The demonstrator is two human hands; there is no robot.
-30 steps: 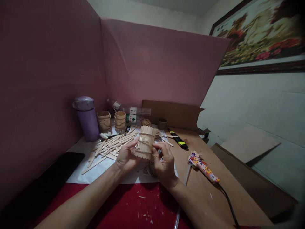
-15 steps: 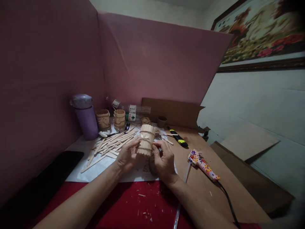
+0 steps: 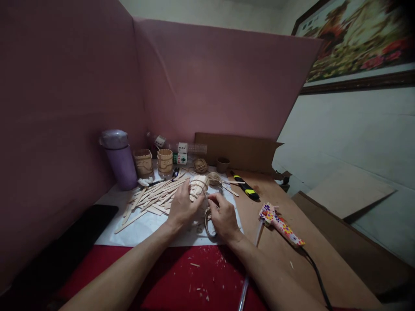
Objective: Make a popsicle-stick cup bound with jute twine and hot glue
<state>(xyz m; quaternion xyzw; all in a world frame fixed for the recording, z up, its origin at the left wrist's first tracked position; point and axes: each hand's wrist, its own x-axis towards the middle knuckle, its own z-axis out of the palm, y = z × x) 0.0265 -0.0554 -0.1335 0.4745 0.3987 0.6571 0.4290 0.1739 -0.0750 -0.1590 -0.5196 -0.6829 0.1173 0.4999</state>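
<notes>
My left hand (image 3: 183, 205) wraps over a small cup made of craft sticks (image 3: 200, 186), tied round with twine, and holds it low over the white paper sheet (image 3: 145, 224). My right hand (image 3: 222, 214) is closed beside it at its lower right, fingers pinched at the twine (image 3: 209, 224) that loops down near the cup's base. What the right fingers grip is too small to see clearly. A pile of loose craft sticks (image 3: 149, 198) lies just left of my left hand.
Two finished stick cups (image 3: 143, 162) (image 3: 164, 161) and a purple flask (image 3: 119, 159) stand at the back left. Twine balls (image 3: 200, 165), a small pot (image 3: 222, 164), a black-yellow cutter (image 3: 246, 188) and a flowered glue gun (image 3: 281, 224) lie right. A pink screen (image 3: 207, 82) walls the back.
Both hands lowered the stick cup from upright in the air down towards the paper; my left hand now covers more of it and it sits tilted.
</notes>
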